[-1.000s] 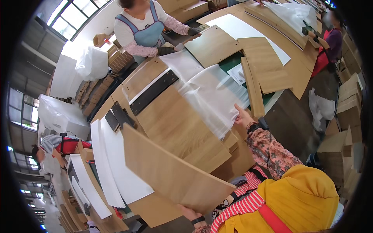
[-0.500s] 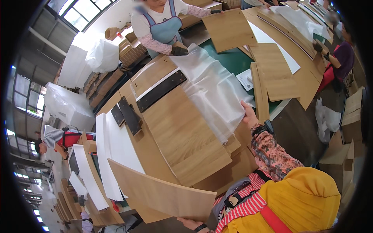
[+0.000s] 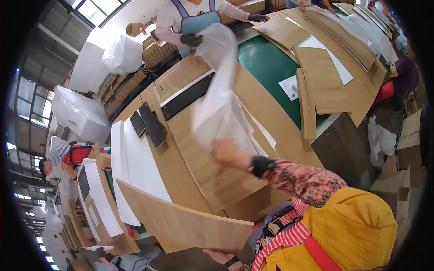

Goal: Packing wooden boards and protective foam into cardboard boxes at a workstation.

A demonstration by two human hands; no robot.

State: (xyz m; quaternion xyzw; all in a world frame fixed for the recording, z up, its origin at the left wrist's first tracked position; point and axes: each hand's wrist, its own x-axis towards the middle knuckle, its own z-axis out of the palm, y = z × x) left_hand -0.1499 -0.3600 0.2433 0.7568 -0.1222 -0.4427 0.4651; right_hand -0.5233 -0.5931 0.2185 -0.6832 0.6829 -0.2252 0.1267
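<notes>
My right hand, blurred by motion, is closed on the near end of a translucent white packing sheet. A co-worker's gloved hand has the sheet's far end. Beneath the raised sheet lies a large wood-grain panel, with a black strip across its far part. Low in the view, my left hand grips the lower edge of another wood-grain board, which stands tilted beside the flat panel. Most of its fingers are hidden behind that board.
Dark short strips and long white panels lie to the left. Several wood boards rest on the green table top at the right. Cardboard boxes stand on the floor. Other people work at the left and right.
My right hand has swung left over the panel, folding the white sheet across it. The co-worker has lowered a board onto the table and raised the sheet's far end. My left hand stays nearly put.
</notes>
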